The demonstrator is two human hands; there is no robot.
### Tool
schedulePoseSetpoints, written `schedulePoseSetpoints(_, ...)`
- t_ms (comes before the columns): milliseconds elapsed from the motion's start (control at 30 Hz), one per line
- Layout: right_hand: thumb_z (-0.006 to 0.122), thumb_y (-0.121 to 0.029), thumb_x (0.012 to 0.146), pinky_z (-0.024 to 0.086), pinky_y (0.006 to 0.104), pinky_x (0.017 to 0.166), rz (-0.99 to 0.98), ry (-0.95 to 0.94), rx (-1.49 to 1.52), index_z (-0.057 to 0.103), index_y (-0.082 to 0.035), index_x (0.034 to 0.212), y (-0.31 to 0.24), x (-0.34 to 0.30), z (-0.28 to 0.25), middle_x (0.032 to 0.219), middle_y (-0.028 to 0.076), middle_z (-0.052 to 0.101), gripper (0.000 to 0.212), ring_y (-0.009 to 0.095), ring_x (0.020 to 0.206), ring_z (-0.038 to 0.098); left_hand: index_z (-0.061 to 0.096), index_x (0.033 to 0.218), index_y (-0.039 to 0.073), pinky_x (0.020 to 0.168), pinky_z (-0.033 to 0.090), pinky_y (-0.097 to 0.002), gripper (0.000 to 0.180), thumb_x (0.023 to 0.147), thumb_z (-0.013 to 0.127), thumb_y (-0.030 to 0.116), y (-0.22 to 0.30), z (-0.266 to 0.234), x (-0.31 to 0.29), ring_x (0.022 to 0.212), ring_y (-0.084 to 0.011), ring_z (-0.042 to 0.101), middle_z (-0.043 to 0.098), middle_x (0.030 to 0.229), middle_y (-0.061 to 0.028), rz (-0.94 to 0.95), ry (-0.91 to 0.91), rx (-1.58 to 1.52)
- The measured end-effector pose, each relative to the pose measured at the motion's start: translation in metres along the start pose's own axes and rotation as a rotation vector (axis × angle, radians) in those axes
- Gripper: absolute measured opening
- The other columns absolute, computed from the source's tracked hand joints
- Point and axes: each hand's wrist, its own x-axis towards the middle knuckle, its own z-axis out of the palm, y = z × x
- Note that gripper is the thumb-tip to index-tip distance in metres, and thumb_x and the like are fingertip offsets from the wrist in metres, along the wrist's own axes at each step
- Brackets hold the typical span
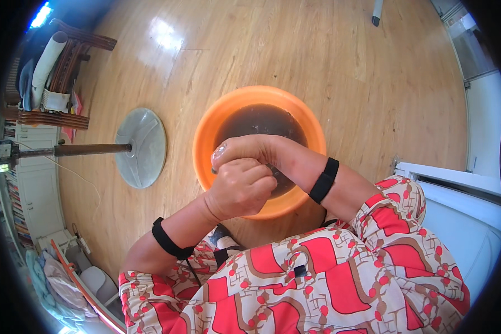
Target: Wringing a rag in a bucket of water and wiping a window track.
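An orange basin of murky, dark brown water stands on the floor in front of me. Above it, both hands are closed and pressed against each other. My left hand is a fist with its knuckles up, nearest to me. Just beyond it, my right hand bends at the wrist and curls over, with a wet shine on the thumb side. Only a small dark bit shows at the edge between the hands, so what they grip is hidden. Each forearm wears a black strap.
Left of the basin stands a pole on a round grey base. A wooden chair with things piled on it is at the far left, with white cabinets nearer. A white appliance stands close on my right.
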Motion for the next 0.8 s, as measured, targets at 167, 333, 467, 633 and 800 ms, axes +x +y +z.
schedulePoseSetpoints(167, 0.054, -0.015, 0.074, 0.038, 0.0298, 0.055, 0.156, 0.151, -0.638, 0.056, -0.007, 0.060, -0.013, -0.002, 0.029, 0.061, 0.000, 0.050, 0.016, 0.009, 0.059, 0.043, 0.054, 0.068, 0.007, 0.059, 0.048, -0.0321, 0.013, 0.056, 0.060, 0.010, 0.000, 0.009, -0.007, 0.065, -0.0219, 0.058, 0.056, 0.071, -0.0052, 0.095, -0.183, -0.027)
schedulePoseSetpoints(333, 0.060, -0.021, 0.067, 0.041, 0.0308, 0.057, 0.242, 0.280, -0.776, 0.059, -0.003, 0.064, -0.003, 0.006, 0.032, 0.061, 0.005, 0.055, 0.018, 0.014, 0.058, 0.046, 0.057, 0.068, 0.008, 0.067, 0.047, -0.0330, 0.015, 0.061, 0.058, 0.021, -0.007, 0.024, -0.013, 0.073, -0.0223, 0.059, 0.059, 0.076, -0.0084, 0.223, -0.395, -0.013)
schedulePoseSetpoints(467, 0.059, -0.023, 0.068, 0.043, 0.0315, 0.057, 0.238, 0.240, -1.019, 0.061, -0.003, 0.066, -0.005, 0.010, 0.035, 0.062, 0.008, 0.058, 0.020, 0.018, 0.056, 0.049, 0.059, 0.064, 0.007, 0.063, 0.049, -0.0334, 0.013, 0.066, 0.055, 0.019, -0.011, 0.038, -0.020, 0.069, -0.0236, 0.061, 0.060, 0.071, -0.0093, 0.206, -0.475, -0.029)
schedulePoseSetpoints(633, 0.061, -0.026, 0.066, 0.045, 0.0358, 0.053, 0.233, 0.241, -1.255, 0.065, -0.003, 0.066, -0.006, 0.008, 0.042, 0.061, 0.015, 0.059, 0.023, 0.025, 0.053, 0.056, 0.061, 0.075, 0.005, 0.076, 0.047, -0.0362, 0.008, 0.071, 0.054, 0.006, -0.016, 0.056, -0.026, 0.081, -0.0249, 0.060, 0.062, 0.084, -0.0101, 0.058, -0.753, -0.101)
schedulePoseSetpoints(800, 0.059, -0.032, 0.081, 0.045, 0.0314, 0.059, -0.018, 0.487, -0.757, 0.061, -0.003, 0.059, 0.016, 0.025, 0.000, 0.060, 0.008, 0.060, 0.036, 0.016, 0.059, 0.057, 0.063, 0.098, 0.007, 0.084, 0.047, -0.0337, 0.026, 0.074, 0.051, 0.005, -0.032, 0.063, -0.038, 0.094, -0.0237, 0.060, 0.063, 0.098, -0.0108, 0.125, -0.396, -0.069)
